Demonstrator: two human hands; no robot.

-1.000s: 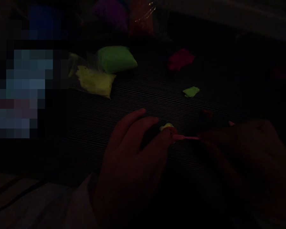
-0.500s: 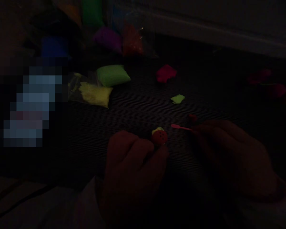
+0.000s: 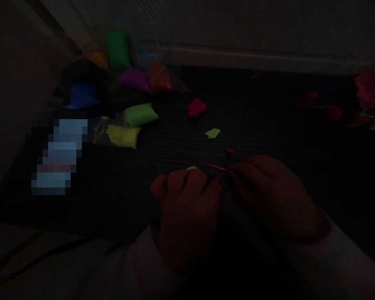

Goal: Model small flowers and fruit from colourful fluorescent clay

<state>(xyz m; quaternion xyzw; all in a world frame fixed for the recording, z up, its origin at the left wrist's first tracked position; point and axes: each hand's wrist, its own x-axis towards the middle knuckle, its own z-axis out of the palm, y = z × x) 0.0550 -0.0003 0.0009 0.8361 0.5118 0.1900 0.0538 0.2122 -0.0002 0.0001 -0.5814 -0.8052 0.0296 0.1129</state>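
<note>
In the dim head view, my left hand (image 3: 187,208) is closed, its fingers curled over a small red and yellow clay piece (image 3: 192,168). Only a yellow edge of that piece shows above the knuckles; its dotted red part is hidden. My right hand (image 3: 271,196) pinches a thin pink clay modelling tool (image 3: 217,167), whose tip points left toward my left hand. The tip is apart from the clay piece. Just beyond my right fingertips lies a small red clay bit (image 3: 230,152), and a light green clay scrap (image 3: 212,133) is farther back.
A pink clay lump (image 3: 196,107) lies on the dark table (image 3: 262,116). To the left are yellow (image 3: 123,136) and light green (image 3: 140,115) clay packs and a pixelated bright rectangle (image 3: 61,154). Several other coloured packs, including a blue one (image 3: 83,95), stand behind. Pink flowers (image 3: 371,89) are at right.
My view has tilted up and shifted right. My left fingers have curled over the clay piece, covering its dotted face. The pink tool has moved off the piece and turned edge-on.
</note>
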